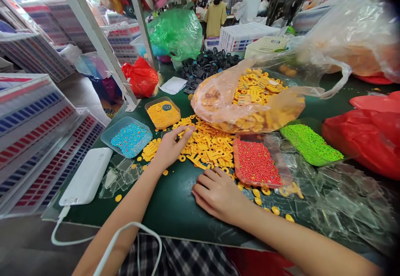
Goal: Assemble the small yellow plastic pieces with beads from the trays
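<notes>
The bare left forearm [134,203] slants up from below, its bare left hand [168,150] farther forward, thumb and fingers stretched toward the right. The bare right forearm [287,230] angles in from lower right, its bare right hand [217,194] nearer the body, fingers loosely curled.

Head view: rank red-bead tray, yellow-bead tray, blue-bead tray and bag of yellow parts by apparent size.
Bag of yellow parts
Red-bead tray
Blue-bead tray
Yellow-bead tray (farther away)

From my remote seat I see a green bag [178,30], a red bag [142,78] left of it, a yellow-shirted person [215,17] beyond.
</notes>
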{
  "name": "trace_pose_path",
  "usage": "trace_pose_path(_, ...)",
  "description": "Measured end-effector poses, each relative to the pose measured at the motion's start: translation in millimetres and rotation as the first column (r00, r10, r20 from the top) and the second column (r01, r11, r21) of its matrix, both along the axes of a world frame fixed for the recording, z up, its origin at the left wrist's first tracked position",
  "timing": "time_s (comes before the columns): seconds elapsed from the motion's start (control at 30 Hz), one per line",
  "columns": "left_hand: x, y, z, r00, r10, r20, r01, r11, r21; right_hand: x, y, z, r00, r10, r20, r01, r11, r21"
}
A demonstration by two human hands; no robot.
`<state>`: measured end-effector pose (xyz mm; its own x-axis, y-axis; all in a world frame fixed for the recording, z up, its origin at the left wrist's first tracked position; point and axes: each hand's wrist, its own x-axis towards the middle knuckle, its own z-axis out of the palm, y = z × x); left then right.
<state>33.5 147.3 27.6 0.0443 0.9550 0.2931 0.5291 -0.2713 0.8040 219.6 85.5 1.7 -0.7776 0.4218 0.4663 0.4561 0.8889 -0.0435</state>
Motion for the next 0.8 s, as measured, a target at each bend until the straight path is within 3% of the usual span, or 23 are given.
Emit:
trace_pose_path(0.17, -15, 2, 6.3, 0.975, 0.102, -0.199, -0.098, 0.995, 0.032, 2, 2, 0.5, 1.000, 0.011, -0.013, -0.011, 1.000, 0.017)
trace_pose_path(0.3, -21, -1, 14.5, 0.886, -0.074, -0.459, -0.028, 0.977, -0.212, 1, 2, -1.3, 0.999, 0.025, -0.022, -0.025, 1.000, -0.006)
trace_pose_path(0.4, -23, -5, 17.4, 0.801, -0.209, -0.561, 0.006, 0.940, -0.341, 0, 4, -2.4, 0.999, 0.030, -0.032, -0.031, 0.999, -0.032)
trace_pose_path(0.8, -15, -8, 24.0, 0.619, -0.249, -0.745, -0.048, 0.935, -0.353, 2, 10, -0.9, 0.999, -0.048, -0.017, 0.047, 0.998, -0.046)
